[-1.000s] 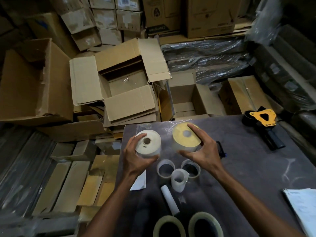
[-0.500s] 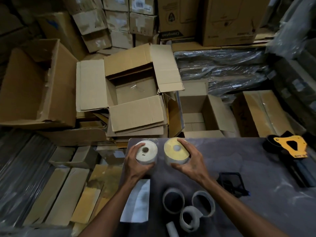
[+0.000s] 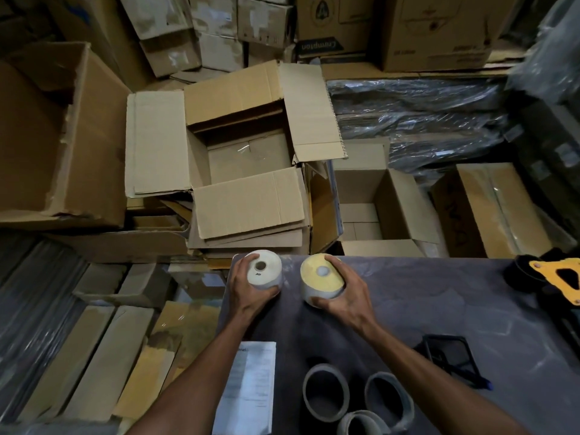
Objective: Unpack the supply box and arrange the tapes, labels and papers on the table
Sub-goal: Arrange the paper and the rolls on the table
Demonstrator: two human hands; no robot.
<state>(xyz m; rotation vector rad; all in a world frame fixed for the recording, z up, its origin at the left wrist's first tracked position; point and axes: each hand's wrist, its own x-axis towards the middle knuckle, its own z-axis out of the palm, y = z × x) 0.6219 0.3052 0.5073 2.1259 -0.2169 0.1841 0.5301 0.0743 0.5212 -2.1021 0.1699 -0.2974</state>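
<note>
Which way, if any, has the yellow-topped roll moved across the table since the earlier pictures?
Yes: the yellow-topped roll moved away from the tape rings, toward the table's far edge.

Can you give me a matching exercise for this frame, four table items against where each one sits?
Items
1. white label roll
2. yellow-topped label roll
3. printed paper sheet
4. yellow tape dispenser

Places
A. table's right edge
B. gripped by right hand
C. near left edge, beside left forearm
D. gripped by left hand

Pairs: 1-D, 2-B, 3-C, 4-A
</note>
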